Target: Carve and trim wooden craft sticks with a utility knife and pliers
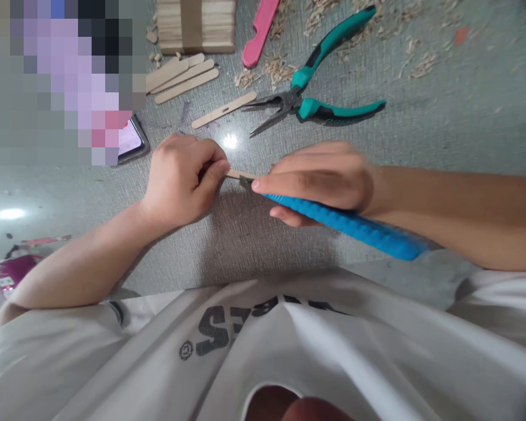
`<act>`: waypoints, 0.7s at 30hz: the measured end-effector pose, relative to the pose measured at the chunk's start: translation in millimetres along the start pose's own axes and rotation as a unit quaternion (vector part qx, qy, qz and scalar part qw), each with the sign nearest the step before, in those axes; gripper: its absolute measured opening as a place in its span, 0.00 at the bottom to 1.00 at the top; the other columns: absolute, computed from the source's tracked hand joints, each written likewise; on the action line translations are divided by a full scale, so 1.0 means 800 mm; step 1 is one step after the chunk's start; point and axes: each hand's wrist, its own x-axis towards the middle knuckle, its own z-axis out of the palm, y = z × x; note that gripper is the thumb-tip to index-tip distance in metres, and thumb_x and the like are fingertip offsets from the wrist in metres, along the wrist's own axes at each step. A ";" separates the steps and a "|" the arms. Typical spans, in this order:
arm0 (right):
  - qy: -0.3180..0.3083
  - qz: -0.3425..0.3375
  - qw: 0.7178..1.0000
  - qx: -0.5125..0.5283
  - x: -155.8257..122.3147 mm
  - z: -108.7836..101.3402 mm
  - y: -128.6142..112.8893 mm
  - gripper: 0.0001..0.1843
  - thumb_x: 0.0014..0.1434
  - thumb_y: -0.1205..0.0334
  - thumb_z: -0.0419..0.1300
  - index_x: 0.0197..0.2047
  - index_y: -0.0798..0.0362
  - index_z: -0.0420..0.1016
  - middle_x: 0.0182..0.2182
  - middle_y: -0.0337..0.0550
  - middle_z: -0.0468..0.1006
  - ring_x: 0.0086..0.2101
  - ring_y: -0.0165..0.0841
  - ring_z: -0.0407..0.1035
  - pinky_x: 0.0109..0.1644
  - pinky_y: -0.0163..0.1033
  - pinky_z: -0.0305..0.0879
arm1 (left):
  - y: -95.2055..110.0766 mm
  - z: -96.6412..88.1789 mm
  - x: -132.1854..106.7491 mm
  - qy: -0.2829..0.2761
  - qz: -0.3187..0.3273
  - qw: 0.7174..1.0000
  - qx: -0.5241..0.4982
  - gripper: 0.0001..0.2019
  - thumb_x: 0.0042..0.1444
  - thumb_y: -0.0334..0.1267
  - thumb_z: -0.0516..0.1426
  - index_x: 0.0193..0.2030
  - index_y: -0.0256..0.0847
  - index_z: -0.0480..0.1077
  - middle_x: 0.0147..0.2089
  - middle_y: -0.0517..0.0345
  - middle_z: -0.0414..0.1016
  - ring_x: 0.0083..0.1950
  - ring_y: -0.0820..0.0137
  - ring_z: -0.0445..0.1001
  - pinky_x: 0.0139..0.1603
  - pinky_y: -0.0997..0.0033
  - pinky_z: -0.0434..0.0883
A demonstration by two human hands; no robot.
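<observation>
My left hand (186, 178) pinches one end of a wooden craft stick (235, 173) between thumb and fingers. My right hand (318, 178) is closed around a blue-handled utility knife (350, 224), its index finger stretched along toward the blade. The short dark blade (245, 180) touches the stick just right of my left thumb. Most of the stick is hidden by my hands. Beyond them lies another craft stick (223, 110) with a dark slot or mark in its middle. Its right end is near the tips of open long-nose pliers (291, 99) with teal and black handles.
A banded bundle of craft sticks (219, 26) lies at the back, with several loose sticks (187, 85) before it. A pink tool handle (260, 32) and wood shavings (278, 67) are scattered beside it. A phone (134, 140) lies at left, and a purple packet (13, 275) is at far left.
</observation>
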 end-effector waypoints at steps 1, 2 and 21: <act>0.012 0.012 1.000 0.009 0.003 0.000 0.000 0.14 0.81 0.56 0.61 0.66 0.47 0.77 0.38 0.37 0.87 0.35 0.34 0.84 0.40 0.38 0.80 | -0.001 0.000 0.000 -0.005 0.005 1.000 0.007 0.14 0.76 0.47 0.55 0.39 0.47 0.75 0.32 0.53 0.76 0.36 0.58 0.75 0.46 0.49 0.70; 0.021 0.019 0.999 0.015 0.005 0.000 0.000 0.14 0.82 0.55 0.60 0.65 0.48 0.77 0.38 0.38 0.87 0.35 0.34 0.84 0.40 0.39 0.80 | -0.001 0.000 0.001 -0.007 0.013 1.000 0.014 0.15 0.77 0.47 0.54 0.39 0.47 0.76 0.32 0.53 0.76 0.36 0.58 0.74 0.46 0.49 0.70; 0.010 0.103 0.993 0.058 0.012 -0.006 -0.003 0.19 0.85 0.45 0.56 0.65 0.44 0.80 0.44 0.37 0.91 0.39 0.32 0.86 0.45 0.37 0.80 | -0.002 0.004 0.005 -0.002 0.019 1.000 0.021 0.14 0.73 0.45 0.56 0.38 0.45 0.78 0.28 0.55 0.71 0.31 0.61 0.67 0.41 0.52 0.65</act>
